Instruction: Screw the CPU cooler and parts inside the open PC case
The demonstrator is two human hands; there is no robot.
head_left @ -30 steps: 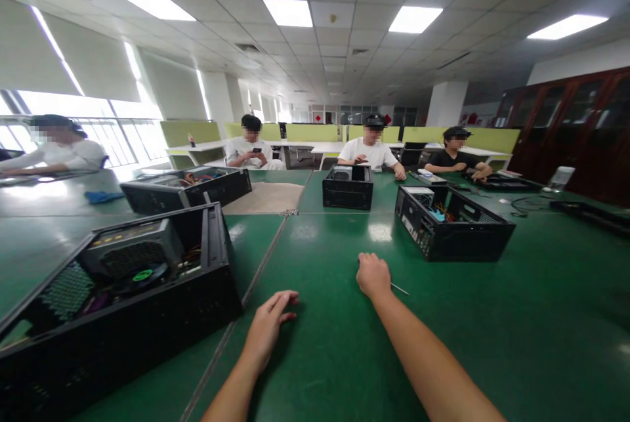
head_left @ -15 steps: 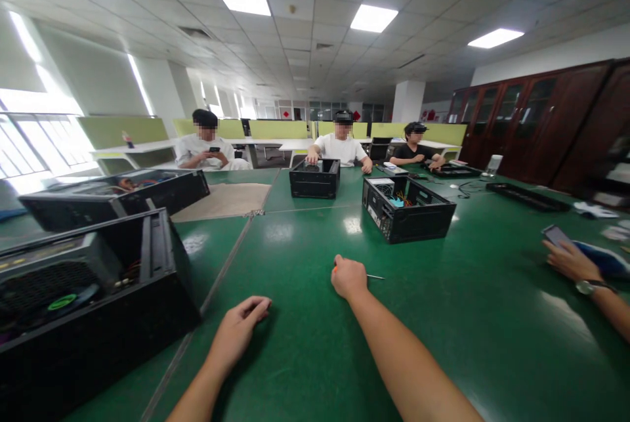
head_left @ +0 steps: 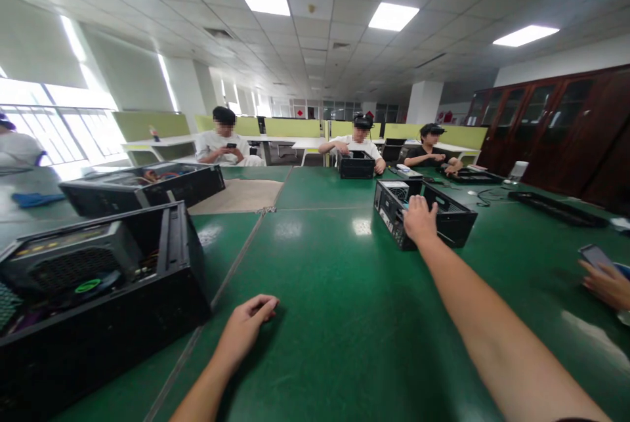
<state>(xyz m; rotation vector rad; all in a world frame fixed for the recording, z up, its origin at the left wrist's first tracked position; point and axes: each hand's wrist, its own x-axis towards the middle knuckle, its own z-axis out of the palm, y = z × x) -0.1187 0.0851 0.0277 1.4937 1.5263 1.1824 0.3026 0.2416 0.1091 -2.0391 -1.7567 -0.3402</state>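
Observation:
My right hand (head_left: 418, 220) is stretched far out over the green table (head_left: 335, 277) and rests on the near rim of a small open black computer case (head_left: 455, 218). Its fingers curl over that rim, and whether anything else sits in the hand is hidden. My left hand (head_left: 246, 329) lies on the table close to me with the fingers loosely bent and nothing in them. It is just right of a large open black computer case (head_left: 103, 304) with a fan and a green sticker inside.
A second open case (head_left: 142, 187) lies behind the large one, beside a brown mat (head_left: 241, 195). Another person's hand with a phone (head_left: 598, 264) comes in at the right edge. Three people sit across; one holds a small case (head_left: 355, 165). A black panel (head_left: 556, 207) lies far right.
My right hand has left the spot near me, where it was closed on a thin screwdriver, and reached forward to the small case. The view has swung slightly. The left hand has stayed put.

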